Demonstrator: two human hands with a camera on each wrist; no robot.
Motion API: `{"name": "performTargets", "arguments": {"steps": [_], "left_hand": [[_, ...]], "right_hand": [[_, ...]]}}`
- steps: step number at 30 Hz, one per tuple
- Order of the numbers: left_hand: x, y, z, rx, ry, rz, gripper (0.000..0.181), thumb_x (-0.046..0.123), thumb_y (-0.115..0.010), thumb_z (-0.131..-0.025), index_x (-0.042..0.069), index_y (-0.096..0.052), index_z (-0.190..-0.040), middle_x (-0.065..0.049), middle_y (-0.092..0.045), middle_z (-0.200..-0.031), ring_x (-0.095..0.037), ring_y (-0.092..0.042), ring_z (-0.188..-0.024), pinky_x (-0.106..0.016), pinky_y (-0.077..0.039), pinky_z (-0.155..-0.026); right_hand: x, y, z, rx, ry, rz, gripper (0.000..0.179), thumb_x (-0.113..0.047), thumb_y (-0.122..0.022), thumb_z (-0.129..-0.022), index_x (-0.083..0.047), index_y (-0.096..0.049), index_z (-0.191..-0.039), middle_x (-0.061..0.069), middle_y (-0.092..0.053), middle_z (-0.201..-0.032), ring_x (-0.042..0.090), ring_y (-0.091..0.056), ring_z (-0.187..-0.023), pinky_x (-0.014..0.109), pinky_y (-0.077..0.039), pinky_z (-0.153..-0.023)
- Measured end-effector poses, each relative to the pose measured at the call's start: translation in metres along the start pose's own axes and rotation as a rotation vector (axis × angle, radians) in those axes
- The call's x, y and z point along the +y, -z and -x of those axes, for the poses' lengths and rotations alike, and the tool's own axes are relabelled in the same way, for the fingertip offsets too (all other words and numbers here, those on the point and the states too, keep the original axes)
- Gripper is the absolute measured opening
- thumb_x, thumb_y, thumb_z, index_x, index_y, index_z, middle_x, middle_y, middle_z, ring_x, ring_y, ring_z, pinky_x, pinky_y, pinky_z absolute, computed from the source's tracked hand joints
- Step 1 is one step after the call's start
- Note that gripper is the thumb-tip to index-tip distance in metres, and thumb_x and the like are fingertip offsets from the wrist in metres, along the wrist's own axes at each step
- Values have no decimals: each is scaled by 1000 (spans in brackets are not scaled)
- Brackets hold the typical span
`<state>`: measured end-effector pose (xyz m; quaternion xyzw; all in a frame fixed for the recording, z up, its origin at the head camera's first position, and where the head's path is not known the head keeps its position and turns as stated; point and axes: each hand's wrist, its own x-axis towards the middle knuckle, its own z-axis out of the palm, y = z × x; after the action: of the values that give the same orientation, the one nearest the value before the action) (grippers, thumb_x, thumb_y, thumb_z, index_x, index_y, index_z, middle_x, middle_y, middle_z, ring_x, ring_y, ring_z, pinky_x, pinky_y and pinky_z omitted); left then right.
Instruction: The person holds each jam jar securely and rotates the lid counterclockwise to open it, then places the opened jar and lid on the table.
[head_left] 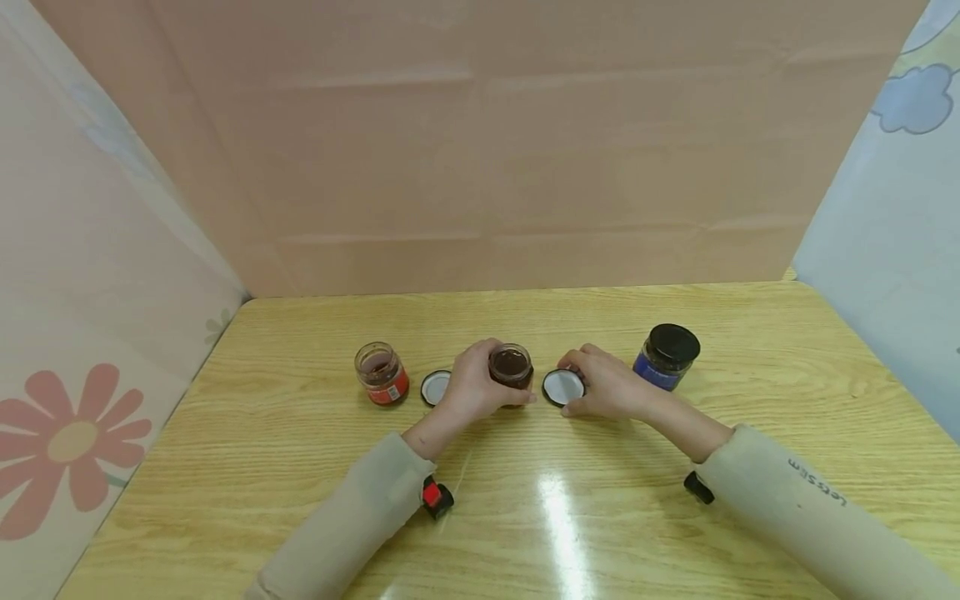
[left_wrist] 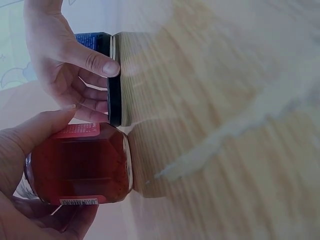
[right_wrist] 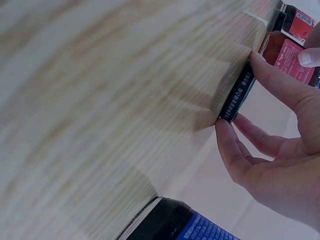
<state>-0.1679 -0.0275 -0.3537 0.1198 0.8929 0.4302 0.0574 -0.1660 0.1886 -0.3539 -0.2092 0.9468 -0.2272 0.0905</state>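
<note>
Backdrop: creased tan paper (head_left: 480,167) rose beyond the fingertips of both hands, between pale side panels, one printed with a pink flower (head_left: 71,442), the other with a blue cloud (head_left: 911,98).
Tabletop: light wood-grain table (head_left: 300,500) spread beneath the fingers, bearing a bright streak of glare on the near side of them.
Left hand: this hand (head_left: 472,383) gripped a jar, thumb across the near side and fingers bent around the far side.
Gripped jar: the lidless glass jam jar (head_left: 512,364) stood upright between left thumb and fingers, dark red inside, a red label on its side.
Right hand: this hand (head_left: 606,383) held a lid by its edge, thumb on the near rim, fingertips on the far rim.
Held lid: the black-rimmed lid (head_left: 563,387) lay white underside up between right thumb and fingers, just beside the gripped jar.
Other lid: a second upturned lid (head_left: 434,387) lay left of the left hand, partly hidden by it.
Red-labelled jar: another lidless jar (head_left: 382,375) stood farther left of those fingers.
Blue-labelled jar: a black-capped jar (head_left: 666,358) stood right of the right fingers, near that hand.
</note>
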Motion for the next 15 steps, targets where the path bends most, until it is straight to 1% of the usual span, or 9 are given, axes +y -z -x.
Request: {"name": "performTargets", "arguments": {"steps": [4,8,11,15], "left_hand": [[0,0,0,-4,1,-21,61,23,-88,-67,5,-58,-117,-11,-63,-114,-29,-59,-107,-44,-49,-91],[1,0,1,-9,1,-10,63,22,-88,-67,6,-57,-119,-11,-62,-115,-28,-59,-108,-44,-48,-92],[3,1,2,-18,-13,-11,71,25,-90,-65,6,-54,-124,-11,-60,-118,-28,-57,-111,-45,-47,-94],[9,3,5,-30,-40,-40,86,29,-90,-63,7,-46,-133,-13,-54,-126,-30,-53,-116,-46,-46,-96]], "right_hand": [[1,-1,1,2,15,1,58,-20,-85,-70,1,-58,-117,15,-58,-102,23,-58,-85,40,-51,-73],[1,-1,2,3,24,-6,59,-20,-85,-71,2,-58,-118,16,-58,-102,23,-58,-85,39,-51,-73],[2,0,3,4,22,-12,59,-22,-84,-71,1,-58,-119,16,-58,-102,23,-58,-86,38,-51,-73],[2,2,5,0,13,-17,61,-23,-84,-72,1,-57,-120,16,-58,-103,24,-58,-88,39,-50,-75]]}}
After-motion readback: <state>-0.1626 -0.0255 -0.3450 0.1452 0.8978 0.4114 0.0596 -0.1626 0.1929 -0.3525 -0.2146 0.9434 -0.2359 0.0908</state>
